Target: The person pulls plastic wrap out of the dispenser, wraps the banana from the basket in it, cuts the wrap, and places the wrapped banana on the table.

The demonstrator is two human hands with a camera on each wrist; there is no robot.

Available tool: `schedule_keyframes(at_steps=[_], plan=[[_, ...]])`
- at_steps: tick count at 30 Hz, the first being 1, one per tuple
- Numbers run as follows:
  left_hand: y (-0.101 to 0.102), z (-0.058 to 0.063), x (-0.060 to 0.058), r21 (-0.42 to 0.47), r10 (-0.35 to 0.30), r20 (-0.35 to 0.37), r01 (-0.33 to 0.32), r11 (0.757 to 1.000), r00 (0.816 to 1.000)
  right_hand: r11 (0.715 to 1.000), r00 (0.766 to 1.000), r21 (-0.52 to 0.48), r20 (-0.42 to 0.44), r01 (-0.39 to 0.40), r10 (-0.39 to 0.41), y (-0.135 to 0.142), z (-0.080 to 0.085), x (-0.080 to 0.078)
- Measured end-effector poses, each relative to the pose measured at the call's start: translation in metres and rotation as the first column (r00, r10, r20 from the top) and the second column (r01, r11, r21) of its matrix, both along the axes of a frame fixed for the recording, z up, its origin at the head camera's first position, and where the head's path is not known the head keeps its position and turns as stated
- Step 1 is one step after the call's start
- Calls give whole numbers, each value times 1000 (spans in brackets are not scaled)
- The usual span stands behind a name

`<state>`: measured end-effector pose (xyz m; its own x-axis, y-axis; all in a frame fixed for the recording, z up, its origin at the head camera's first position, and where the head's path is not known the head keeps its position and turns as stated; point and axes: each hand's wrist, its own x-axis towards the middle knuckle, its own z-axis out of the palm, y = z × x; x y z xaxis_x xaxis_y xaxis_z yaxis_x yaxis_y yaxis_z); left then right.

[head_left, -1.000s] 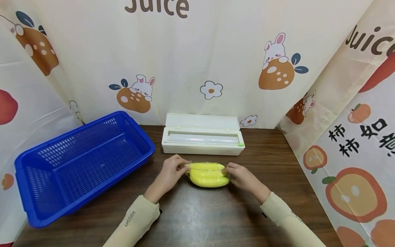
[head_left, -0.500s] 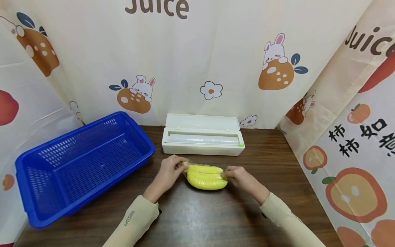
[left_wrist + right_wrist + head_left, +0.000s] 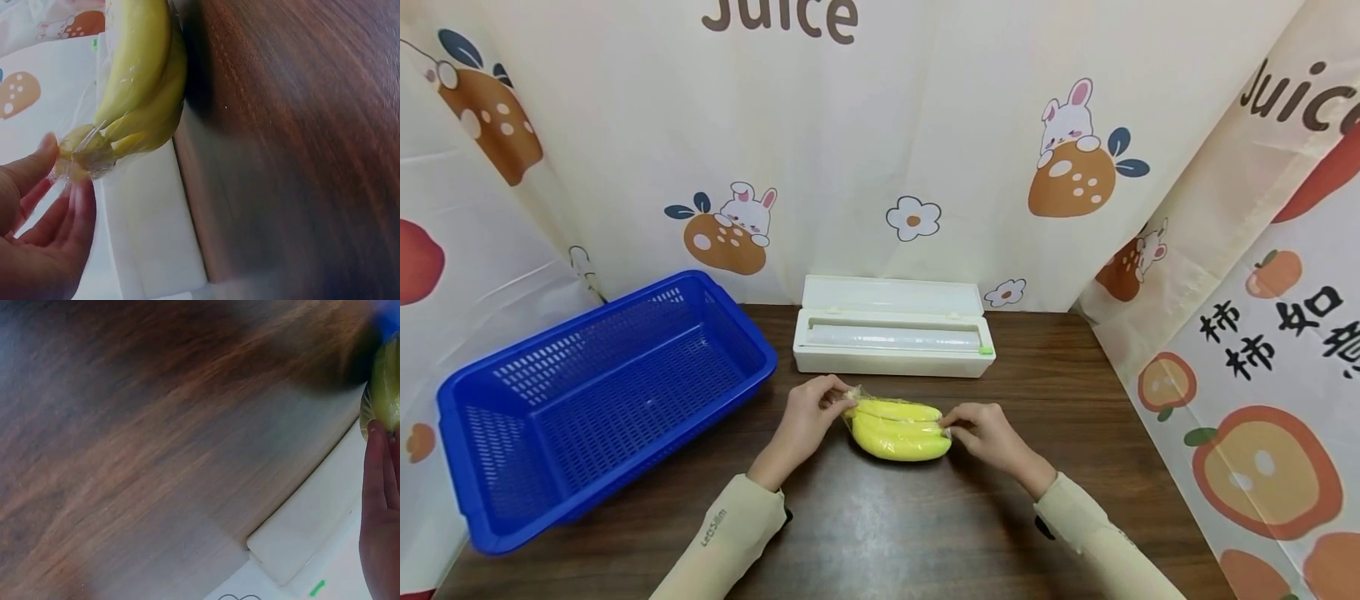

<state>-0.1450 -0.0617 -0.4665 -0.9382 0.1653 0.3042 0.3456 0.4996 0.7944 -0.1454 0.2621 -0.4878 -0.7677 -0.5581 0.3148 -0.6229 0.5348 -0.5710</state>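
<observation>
A bunch of yellow bananas [image 3: 898, 433] covered in clear plastic film lies on the dark wood table, stem end to the left. My left hand [image 3: 807, 417] pinches the filmed stem end between thumb and fingers. The left wrist view shows wrinkled film [image 3: 87, 150] gathered over the stem, with the left fingers [image 3: 80, 219] beneath it. At the opposite end, my right hand [image 3: 988, 433] pinches the film at the banana tips. Only the edge of the right hand [image 3: 381, 494] shows in the right wrist view, where its thumb is hidden.
Behind the bananas stands a white cling film box [image 3: 891, 363], lid raised, a film roll [image 3: 895, 337] inside. To the left sits a blue perforated basket [image 3: 610, 400]. A printed curtain [image 3: 850, 150] hangs along the back of the wooden table [image 3: 880, 533].
The bananas have turned slightly toward me and shifted a little left, so fewer of them show from above. My right hand has followed leftward; my left hand stays at the stem.
</observation>
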Motion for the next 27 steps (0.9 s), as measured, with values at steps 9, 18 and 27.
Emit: schedule_keyframes(at_steps=[9,18,27], plan=[[1,-2,-1,86,19,97,-27,996,995,995,987,-104,163,11,7,-3,0,6],[3,0,-2,101,18,120,-30,994,993,983,968,-153,243,101,-61,-10,-6,7],[6,2,-2,123,3,115,-18,992,993,978,961,-126,245,166,-131,-17,-12,3]])
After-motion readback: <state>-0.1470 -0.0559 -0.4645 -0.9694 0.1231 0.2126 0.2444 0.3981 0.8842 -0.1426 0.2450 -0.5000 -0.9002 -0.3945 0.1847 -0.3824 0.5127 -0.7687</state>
